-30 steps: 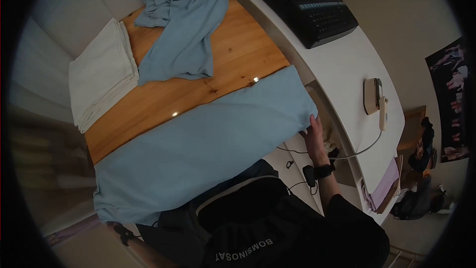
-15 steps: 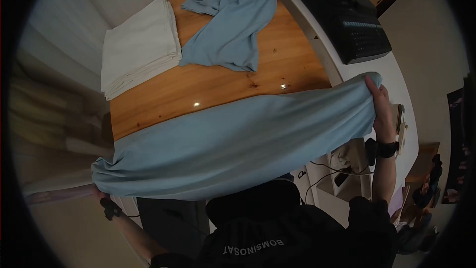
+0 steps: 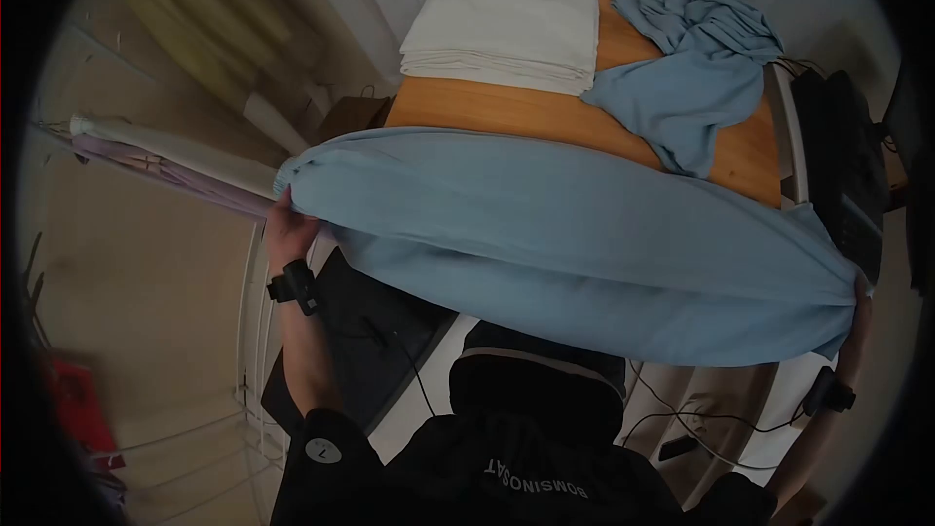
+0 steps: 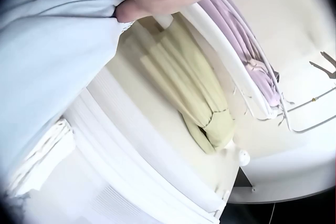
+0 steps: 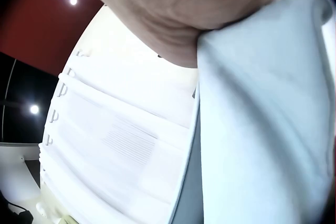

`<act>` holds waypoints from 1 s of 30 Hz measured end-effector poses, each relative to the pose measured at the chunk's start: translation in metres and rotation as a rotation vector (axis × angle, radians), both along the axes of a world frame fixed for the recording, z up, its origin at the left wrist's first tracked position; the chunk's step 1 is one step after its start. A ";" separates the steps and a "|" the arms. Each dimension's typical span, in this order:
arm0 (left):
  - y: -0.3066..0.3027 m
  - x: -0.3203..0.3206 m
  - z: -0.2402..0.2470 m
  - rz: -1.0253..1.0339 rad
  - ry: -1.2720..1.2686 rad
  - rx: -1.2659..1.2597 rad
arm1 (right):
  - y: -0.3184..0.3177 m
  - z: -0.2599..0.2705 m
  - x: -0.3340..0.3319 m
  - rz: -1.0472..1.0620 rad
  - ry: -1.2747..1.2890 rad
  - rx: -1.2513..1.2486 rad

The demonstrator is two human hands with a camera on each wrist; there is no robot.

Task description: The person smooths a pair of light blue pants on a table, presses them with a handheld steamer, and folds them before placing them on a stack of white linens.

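A long, folded light blue cloth (image 3: pixel 545 205) is stretched between both hands across the front of the wooden table (image 3: pixel 487 105). My left hand (image 3: pixel 290 234) pinches its left end, where the fabric bunches into small pleats. At the opposite end, my right hand (image 3: pixel 859 326) grips the bunched edge, with creases running out from it along the cloth. The middle sags in a lengthwise fold over my lap. In the left wrist view, the thumb presses on the gathered cloth (image 4: pixel 58 40). The right wrist view has the cloth (image 5: pixel 262 108) hanging below the hand, whose fingertips are hidden.
A folded white cloth stack (image 3: pixel 502 24) sits at the table's back left, beside a crumpled blue cloth (image 3: pixel 696 68). Dark equipment (image 3: pixel 842 156) stands at the right. A rack with a lilac cloth (image 3: pixel 175 175) is on the left. Cables (image 3: pixel 716 419) run below on the right.
The blue cloth has come up off the tabletop and is pulled out lengthwise between the hands. Both hands have risen, and the head view has turned left.
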State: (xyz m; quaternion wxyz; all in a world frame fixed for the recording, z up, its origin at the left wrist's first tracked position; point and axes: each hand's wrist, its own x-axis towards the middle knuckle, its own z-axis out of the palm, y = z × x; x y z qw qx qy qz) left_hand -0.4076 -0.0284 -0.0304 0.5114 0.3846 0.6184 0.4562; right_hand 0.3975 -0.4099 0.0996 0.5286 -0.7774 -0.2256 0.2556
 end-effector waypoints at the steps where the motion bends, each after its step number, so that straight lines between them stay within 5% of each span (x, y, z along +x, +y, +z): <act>1: 0.004 -0.012 -0.037 0.290 -0.920 -0.176 | 0.002 0.000 -0.010 0.032 -0.004 -0.015; 5: -0.059 -0.023 -0.098 0.337 -0.890 -0.302 | 0.018 0.023 -0.054 0.335 0.029 0.033; 9: -0.114 -0.027 -0.124 0.206 -0.752 -0.191 | -0.007 -0.013 0.077 -0.013 0.209 0.034; 11: -0.133 0.013 -0.080 0.492 -0.915 -0.286 | 0.001 -0.001 0.095 -0.006 0.336 0.022; 18: -0.187 0.039 -0.107 0.369 -1.171 -0.201 | 0.004 0.100 0.081 0.025 -0.057 0.217; 20: -0.198 0.057 -0.113 0.254 -1.186 -0.380 | 0.015 0.124 0.066 0.030 -0.115 0.254; 22: -0.212 0.090 -0.116 0.150 -0.950 -0.365 | 0.030 0.145 0.053 0.043 -0.155 0.285; 25: -0.215 0.124 -0.162 0.053 -1.113 -0.459 | 0.046 0.160 0.047 0.050 -0.176 0.296; 27: -0.213 0.151 -0.202 -0.027 -1.025 -0.259 | 0.053 0.168 0.045 0.057 -0.185 0.299; 30: -0.199 0.196 -0.207 0.136 -1.064 -0.289 | 0.062 0.173 0.045 0.058 -0.184 0.289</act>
